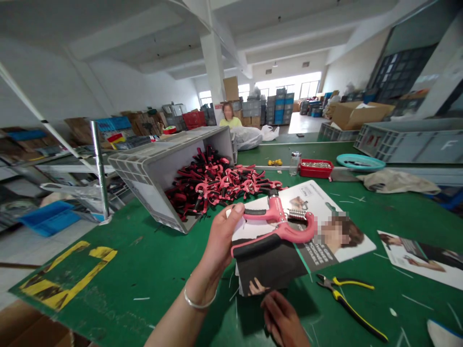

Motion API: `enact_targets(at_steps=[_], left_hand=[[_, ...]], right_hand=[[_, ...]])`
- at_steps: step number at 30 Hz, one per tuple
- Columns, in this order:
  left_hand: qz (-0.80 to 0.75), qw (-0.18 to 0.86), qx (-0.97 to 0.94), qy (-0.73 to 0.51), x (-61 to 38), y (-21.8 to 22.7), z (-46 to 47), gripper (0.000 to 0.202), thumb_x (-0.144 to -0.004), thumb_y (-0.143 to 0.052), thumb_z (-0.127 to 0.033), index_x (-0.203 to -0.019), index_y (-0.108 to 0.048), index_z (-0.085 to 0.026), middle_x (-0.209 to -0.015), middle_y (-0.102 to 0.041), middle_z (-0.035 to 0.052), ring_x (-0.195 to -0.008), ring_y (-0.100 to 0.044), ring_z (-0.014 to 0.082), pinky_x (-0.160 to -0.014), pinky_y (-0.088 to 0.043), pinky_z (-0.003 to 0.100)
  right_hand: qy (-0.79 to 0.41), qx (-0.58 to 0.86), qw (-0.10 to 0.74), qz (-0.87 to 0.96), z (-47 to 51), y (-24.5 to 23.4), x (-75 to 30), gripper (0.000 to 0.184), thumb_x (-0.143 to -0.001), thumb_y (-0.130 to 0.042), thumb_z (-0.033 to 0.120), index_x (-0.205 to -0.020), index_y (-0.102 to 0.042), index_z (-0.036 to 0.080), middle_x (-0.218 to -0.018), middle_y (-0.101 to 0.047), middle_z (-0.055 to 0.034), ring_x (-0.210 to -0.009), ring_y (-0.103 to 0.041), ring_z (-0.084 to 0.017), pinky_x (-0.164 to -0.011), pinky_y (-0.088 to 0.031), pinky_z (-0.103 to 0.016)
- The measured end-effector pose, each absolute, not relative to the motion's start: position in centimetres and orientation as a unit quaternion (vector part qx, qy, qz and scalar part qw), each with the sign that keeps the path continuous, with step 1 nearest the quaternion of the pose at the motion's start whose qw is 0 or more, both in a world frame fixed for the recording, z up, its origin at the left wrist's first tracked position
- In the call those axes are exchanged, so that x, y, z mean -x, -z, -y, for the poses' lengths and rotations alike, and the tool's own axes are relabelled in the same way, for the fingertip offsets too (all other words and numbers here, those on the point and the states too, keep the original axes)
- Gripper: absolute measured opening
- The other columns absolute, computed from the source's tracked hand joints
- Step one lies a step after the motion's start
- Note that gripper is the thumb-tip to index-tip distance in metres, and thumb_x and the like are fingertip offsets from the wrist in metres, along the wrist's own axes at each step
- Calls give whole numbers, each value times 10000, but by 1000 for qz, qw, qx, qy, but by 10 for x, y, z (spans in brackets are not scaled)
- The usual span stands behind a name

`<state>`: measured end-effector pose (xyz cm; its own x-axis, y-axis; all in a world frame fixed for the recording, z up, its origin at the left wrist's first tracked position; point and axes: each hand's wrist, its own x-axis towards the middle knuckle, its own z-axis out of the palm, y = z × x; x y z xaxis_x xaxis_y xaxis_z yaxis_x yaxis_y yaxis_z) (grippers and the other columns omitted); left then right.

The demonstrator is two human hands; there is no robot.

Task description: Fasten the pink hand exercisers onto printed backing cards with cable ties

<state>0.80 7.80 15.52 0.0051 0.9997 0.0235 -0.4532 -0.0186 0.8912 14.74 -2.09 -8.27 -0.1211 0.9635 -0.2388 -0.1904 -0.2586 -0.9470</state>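
Observation:
My left hand [220,236] grips a pink hand grip strengthener [278,226] with black handle pads and a metal coil spring. The strengthener lies across a printed cardboard insert card [311,202], which my left hand also seems to pinch at its edge. Just below the card's lower edge is my right hand [282,319], its fingers loosely curled around nothing visible. Yellow-and-black handled pliers [343,299] lie on the green mat to the right of it. A grey crate [144,178] lies tipped on its side, spilling a heap of pink-and-black strengtheners [217,185].
The green-topped workbench [108,289] has a red tray of metal parts [315,168], a glass jar [294,164], a teal dish [360,162] and a beige cloth [398,182]. Another printed card [419,258] lies at right. A co-worker [229,118] stands behind, among stacked crates.

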Motion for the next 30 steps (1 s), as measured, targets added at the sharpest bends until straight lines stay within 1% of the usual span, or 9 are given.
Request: enact_targets(at_steps=[3, 5, 12, 16, 20, 22, 25, 28, 30], left_hand=[[-351, 593, -382, -615, -5, -170, -80, 390, -719, -755, -485, -873, -674, -136, -712, -722, 62, -699, -714, 231, -613, -540, 280], [-354, 581, -379, -628, -3, -175, -81, 366, -723, -749, -470, -886, -680, -150, -735, -737, 67, -748, -725, 250, -625, -552, 289], [-367, 560, -371, -643, -3, -174, -82, 371, -714, -753, -471, -891, -667, -156, -746, -745, 67, -755, -729, 254, -620, -560, 292], [-367, 567, -383, -631, -2, -167, -84, 375, -714, -765, -475, -867, -665, -147, -685, -722, 45, -676, -712, 223, -581, -540, 269], [-367, 572, -385, -625, -2, -159, -87, 374, -733, -763, -470, -854, -643, -137, -617, -667, 7, -510, -618, 131, -486, -447, 204], [-374, 566, -386, -625, -3, -151, -88, 382, -726, -769, -477, -840, -634, -138, -600, -637, -11, -477, -572, 102, -478, -420, 191], [-398, 556, -394, -615, -4, -131, -87, 403, -710, -772, -504, -813, -626, -142, -595, -610, -26, -482, -546, 89, -485, -401, 184], [-434, 548, -383, -604, 1, -98, -81, 413, -714, -765, -508, -793, -618, -130, -631, -625, -13, -517, -546, 90, -503, -405, 186], [-465, 532, -348, -616, 12, -74, -74, 416, -732, -751, -503, -824, -619, -120, -676, -646, 5, -558, -563, 102, -532, -431, 200]], right_hand=[[-630, 447, 370, 516, 31, 92, -137, 494, -864, -453, 695, -797, -541, 213, -476, -432, 69, -416, -390, -99, -494, -308, -235], [-620, 440, 334, 557, 32, 93, -140, 477, -894, -420, 667, -821, -539, 211, -460, -430, 76, -421, -412, -107, -513, -322, -235], [-590, 453, 314, 590, 31, 93, -144, 419, -923, -388, 599, -823, -521, 214, -481, -459, 74, -446, -452, -112, -529, -342, -229], [-586, 448, 308, 601, 33, 93, -143, 415, -931, -381, 571, -836, -533, 197, -495, -473, 65, -465, -462, -113, -531, -344, -227], [-580, 445, 306, 610, 33, 92, -144, 421, -938, -368, 564, -836, -532, 190, -517, -484, 56, -465, -462, -109, -519, -337, -223], [-571, 446, 306, 617, 33, 91, -145, 420, -943, -365, 561, -833, -531, 192, -520, -489, 51, -476, -473, -114, -519, -337, -224], [-561, 443, 306, 629, 33, 90, -144, 412, -944, -375, 565, -829, -527, 200, -526, -503, 47, -490, -494, -121, -534, -349, -230], [-567, 440, 309, 624, 34, 89, -144, 402, -946, -390, 567, -822, -518, 207, -525, -526, 46, -501, -506, -125, -556, -362, -233], [-580, 435, 303, 618, 37, 86, -149, 401, -950, -391, 565, -834, -522, 205, -531, -554, 38, -507, -507, -128, -557, -366, -233]])
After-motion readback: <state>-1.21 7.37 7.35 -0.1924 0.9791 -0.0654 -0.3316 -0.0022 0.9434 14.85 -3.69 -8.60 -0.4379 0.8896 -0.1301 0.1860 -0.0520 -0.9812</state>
